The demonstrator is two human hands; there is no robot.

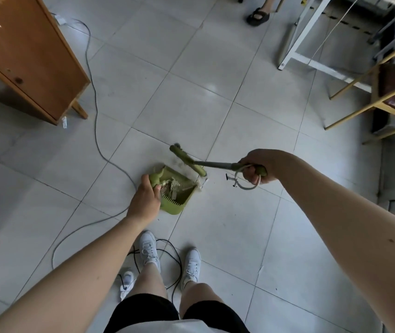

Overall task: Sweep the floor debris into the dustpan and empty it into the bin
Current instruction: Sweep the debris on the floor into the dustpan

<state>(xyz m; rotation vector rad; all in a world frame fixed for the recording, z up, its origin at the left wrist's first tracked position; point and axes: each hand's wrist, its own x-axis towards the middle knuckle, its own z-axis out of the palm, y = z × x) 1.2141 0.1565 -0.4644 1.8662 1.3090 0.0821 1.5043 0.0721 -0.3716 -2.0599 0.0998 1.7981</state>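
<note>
A green dustpan [179, 200] rests on the tiled floor just ahead of my feet, with paper scraps [173, 187] lying inside it. My left hand [144, 203] is closed on its handle at the pan's left side. My right hand [257, 165] grips the end of a green hand broom [188, 159], along with a white cord loop that hangs from the handle. The broom's head lies across the pan's open mouth. A few small bits of debris [203, 185] sit on the floor at the pan's right lip. No bin is in view.
A wooden cabinet [23, 56] stands at the back left. A grey cable [100, 145] snakes over the floor past the dustpan, and black cables [175, 255] loop around my white shoes. A white table frame [297, 44] and a chair [393, 99] stand at right. Another person's sandalled foot [257, 16] is at the top.
</note>
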